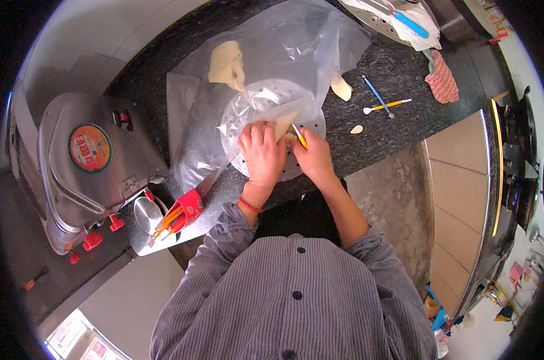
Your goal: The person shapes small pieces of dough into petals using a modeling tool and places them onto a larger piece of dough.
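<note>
My left hand (262,153) lies over a round perforated metal plate (316,129), its fingers against a pale, pointed piece of dough (285,123). Close by on the right, my right hand (314,155) grips a yellow modelling tool (300,137) with a white tip; its fingertips also touch a small bit of dough. Clear plastic sheeting (272,49) covers the far part of the plate. Under the sheeting, or within its folds, is a larger dough piece (227,65). What my left palm covers is hidden.
Right of the plate are dough pieces (341,87), a blue tool (375,94) crossed with a yellow one (398,104), and a cloth (442,81). A metal machine (92,157) stands left, near a red tool holder (193,207). The dark counter's front edge runs before me.
</note>
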{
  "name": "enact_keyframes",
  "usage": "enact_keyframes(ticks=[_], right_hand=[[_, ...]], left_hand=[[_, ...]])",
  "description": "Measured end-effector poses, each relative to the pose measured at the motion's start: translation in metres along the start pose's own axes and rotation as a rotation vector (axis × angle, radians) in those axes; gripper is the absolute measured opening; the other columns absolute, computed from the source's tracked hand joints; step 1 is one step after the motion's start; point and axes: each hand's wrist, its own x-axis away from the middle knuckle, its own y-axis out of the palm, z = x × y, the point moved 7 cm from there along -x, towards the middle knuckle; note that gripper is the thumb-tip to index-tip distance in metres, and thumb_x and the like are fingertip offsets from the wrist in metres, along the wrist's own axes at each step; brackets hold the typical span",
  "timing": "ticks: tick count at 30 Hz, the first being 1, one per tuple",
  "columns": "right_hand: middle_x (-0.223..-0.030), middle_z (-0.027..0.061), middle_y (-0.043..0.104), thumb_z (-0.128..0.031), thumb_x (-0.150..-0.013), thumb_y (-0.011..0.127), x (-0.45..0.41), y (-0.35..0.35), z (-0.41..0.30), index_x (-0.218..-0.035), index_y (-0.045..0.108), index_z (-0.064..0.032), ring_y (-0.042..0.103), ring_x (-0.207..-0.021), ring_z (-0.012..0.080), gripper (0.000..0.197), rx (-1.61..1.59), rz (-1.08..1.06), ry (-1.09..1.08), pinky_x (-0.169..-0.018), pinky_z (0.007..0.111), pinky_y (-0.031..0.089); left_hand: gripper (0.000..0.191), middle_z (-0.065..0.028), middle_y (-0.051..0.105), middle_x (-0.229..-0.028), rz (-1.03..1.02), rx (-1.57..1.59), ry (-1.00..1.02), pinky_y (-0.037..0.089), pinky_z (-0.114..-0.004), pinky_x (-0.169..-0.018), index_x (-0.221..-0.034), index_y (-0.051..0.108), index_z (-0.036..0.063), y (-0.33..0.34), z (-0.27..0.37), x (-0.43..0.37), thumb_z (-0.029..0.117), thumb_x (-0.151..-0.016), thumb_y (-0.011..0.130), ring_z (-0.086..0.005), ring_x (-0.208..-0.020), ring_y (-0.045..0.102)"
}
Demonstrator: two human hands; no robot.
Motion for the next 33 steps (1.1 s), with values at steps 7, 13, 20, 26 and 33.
enact_keyframes(ticks=[7, 13, 20, 26, 33], right_hand=[[-0.076, 0.0158, 0.063, -0.011, -0.081, 0.063, 0.002, 0.0, 0.006, -0.105, 0.062, -0.0022, 0.063, -0.068, 0.0269, 0.026, -0.039, -0.028, -0.032, -0.064, 0.035, 0.049], [-0.085, 0.0203, 0.063, -0.015, -0.08, 0.063, -0.001, 0.003, 0.01, -0.1, 0.061, -0.0037, 0.061, -0.08, 0.0405, 0.023, -0.086, -0.055, -0.014, -0.068, 0.044, 0.048], [-0.076, 0.0113, 0.064, -0.014, -0.081, 0.065, 0.01, -0.005, 0.01, -0.103, 0.061, -0.0006, 0.062, -0.066, 0.0219, 0.025, -0.284, -0.077, -0.013, -0.063, 0.035, 0.048], [-0.088, 0.0004, 0.063, -0.013, -0.086, 0.064, 0.037, -0.024, 0.004, -0.111, 0.062, -0.0034, 0.053, -0.066, 0.0039, 0.027, -0.576, -0.354, 0.315, -0.055, 0.018, 0.041], [-0.083, 0.0026, 0.063, -0.015, -0.084, 0.069, 0.053, -0.033, -0.006, -0.115, 0.06, -0.0015, 0.057, -0.073, 0.0087, 0.035, -0.338, -0.333, 0.051, -0.066, 0.024, 0.047]], left_hand=[[0.048, -0.0127, 0.049, -0.118, -0.021, 0.035, -0.006, 0.033, -0.049, -0.095, -0.116, 0.053, 0.0071, -0.001, -0.002, 0.001, 0.024, -0.074, 0.069, -0.0355, -0.112, 0.043], [0.049, -0.0128, 0.047, -0.121, -0.029, -0.017, -0.021, 0.033, -0.05, -0.094, -0.117, 0.052, 0.0073, 0.005, -0.001, 0.003, 0.024, -0.074, 0.07, -0.0363, -0.112, 0.042], [0.026, -0.0127, 0.056, -0.097, 0.002, 0.441, -0.015, 0.043, -0.04, -0.08, -0.102, 0.058, 0.0026, -0.022, -0.002, 0.035, 0.006, -0.078, 0.066, -0.0303, -0.089, 0.053], [0.032, -0.0041, 0.064, -0.091, -0.408, 1.304, -0.838, 0.048, -0.026, -0.069, -0.112, 0.06, -0.002, 0.036, -0.012, 0.088, 0.024, -0.095, 0.057, -0.0109, -0.081, 0.058], [0.024, -0.0042, 0.065, -0.09, -0.393, 1.69, -0.994, 0.049, -0.025, -0.071, -0.105, 0.062, 0.0001, 0.045, -0.001, 0.087, 0.021, -0.095, 0.056, -0.0113, -0.077, 0.06]])
